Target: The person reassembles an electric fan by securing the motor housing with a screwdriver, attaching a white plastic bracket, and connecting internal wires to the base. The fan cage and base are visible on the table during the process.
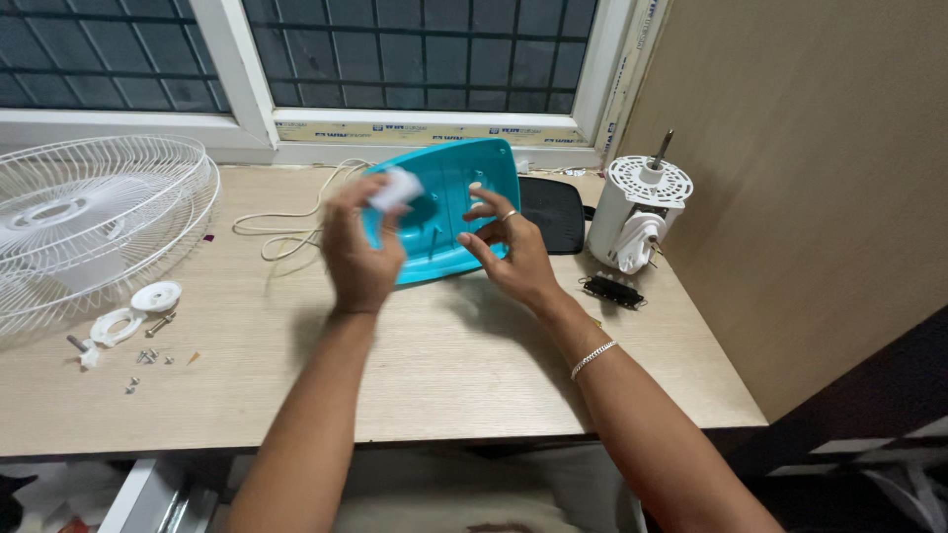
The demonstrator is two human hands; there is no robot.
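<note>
While both arms reach forward over the wooden bench [444,375], these things show:

Turquoise base: a turquoise plastic fan base [449,202] stands tilted up on its edge near the middle back of the bench, its hollow underside facing the person; it is between the two hands.

Left hand: the left hand [357,249] is curled at the left edge of the base; its fingers pinch a small white piece [395,188], which is blurred, so I cannot tell what it is.

Right hand: the right hand [509,247] is half open, fingers spread and bent; the fingertips touch the right part of the base; a ring is on one finger and a thin bracelet [592,359] on the wrist.

Left side: a white wire fan grille [94,222] lies on the bench; near it are white plastic parts [133,314] and some small screws [148,357].

Back: a pale cable [286,232] lies loose behind the left hand; a black flat part [551,212] lies just behind the base.

Right side: a white fan motor [637,212] stands upright, shaft pointing up; a small black switch block [612,290] lies in front of it.
</note>
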